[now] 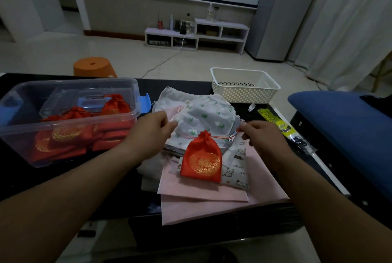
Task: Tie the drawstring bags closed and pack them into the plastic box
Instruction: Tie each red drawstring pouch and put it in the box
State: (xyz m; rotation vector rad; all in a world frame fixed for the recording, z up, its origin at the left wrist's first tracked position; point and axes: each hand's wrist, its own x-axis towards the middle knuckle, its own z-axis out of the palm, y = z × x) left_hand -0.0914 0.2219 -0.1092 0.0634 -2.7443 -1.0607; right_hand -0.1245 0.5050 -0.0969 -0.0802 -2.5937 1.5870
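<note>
A small red drawstring bag (202, 156) with a gold round emblem lies on a heap of cloth in the middle of a black table (25, 180), its neck gathered shut and pointing away from the person. Its thin drawstring (222, 136) runs out sideways from the neck toward both hands. The right hand (263, 137) hovers just right of the bag, fingers curled, with thumb and forefinger pinching the red cord's end. The left hand (151, 133) is held just left of the bag, fingers curled in and thumb and forefinger closed together on the other end, though the cord there is faint and hard to follow. Under the bag lie a white floral bag (207, 116), a cat-print bag (237, 167) and flat pink cloths (212, 199). The clear plastic box (70, 122) stands on the table's left side, near the left hand, and holds several more red bags (74, 131), tied and piled, with a clear lid (89, 101) leaning inside at the back. A white perforated basket (244, 89) sits at the far right of the table, a yellow-green packet (275, 122) lies near the right hand, and an orange stool (93, 66) stands on the floor beyond the box.
</note>
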